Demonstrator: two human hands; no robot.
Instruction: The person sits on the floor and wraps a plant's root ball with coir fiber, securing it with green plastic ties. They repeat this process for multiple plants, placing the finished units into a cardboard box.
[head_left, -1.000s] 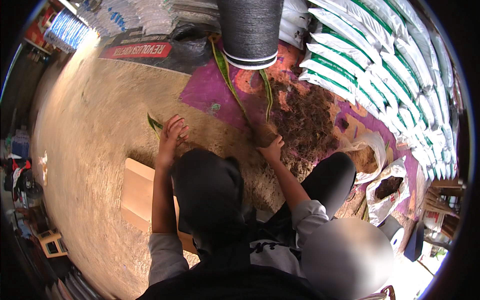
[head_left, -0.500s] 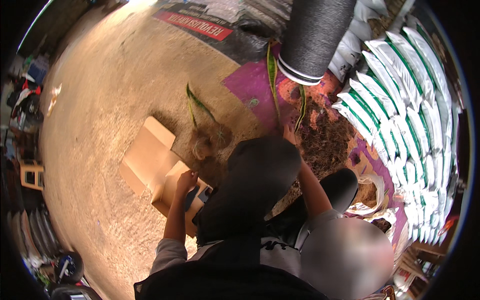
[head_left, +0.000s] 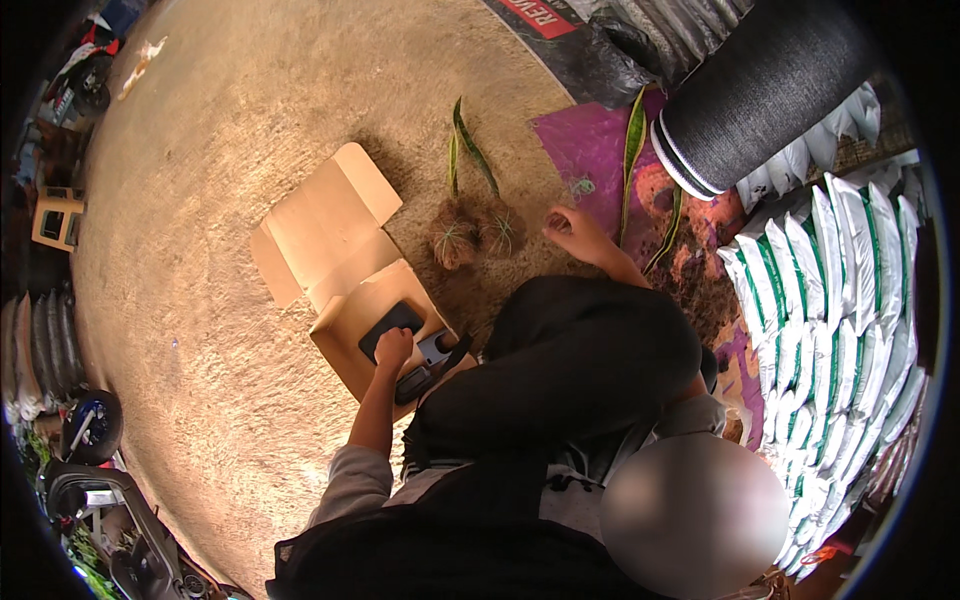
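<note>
My left hand (head_left: pixel 393 347) is over an open cardboard box (head_left: pixel 345 268), its fingers closed on the near edge of a flat black phone-shaped object (head_left: pixel 384 328). Beside that lie more dark devices (head_left: pixel 412 384), partly hidden by my wrist and clothing. My right hand (head_left: pixel 574 232) hovers to the right of two small plants with root balls (head_left: pixel 455 238); its fingers are loosely curled and nothing shows in them. Long green leaves with yellow edges (head_left: pixel 456 140) rise from the root balls. Another such leaf (head_left: pixel 634 140) stands behind my right hand.
A purple sheet (head_left: pixel 570 140) with dark soil (head_left: pixel 705 285) lies to the right. Stacked white and green bags (head_left: pixel 830 290) line the far right. A black roll of netting (head_left: pixel 760 100) leans in at the upper right. My bent leg (head_left: pixel 590 340) is between my arms.
My right hand has left the leaves by the soil and come left toward the two rooted plants. My left hand now reaches inside the box, whose contents show more. The view has turned.
</note>
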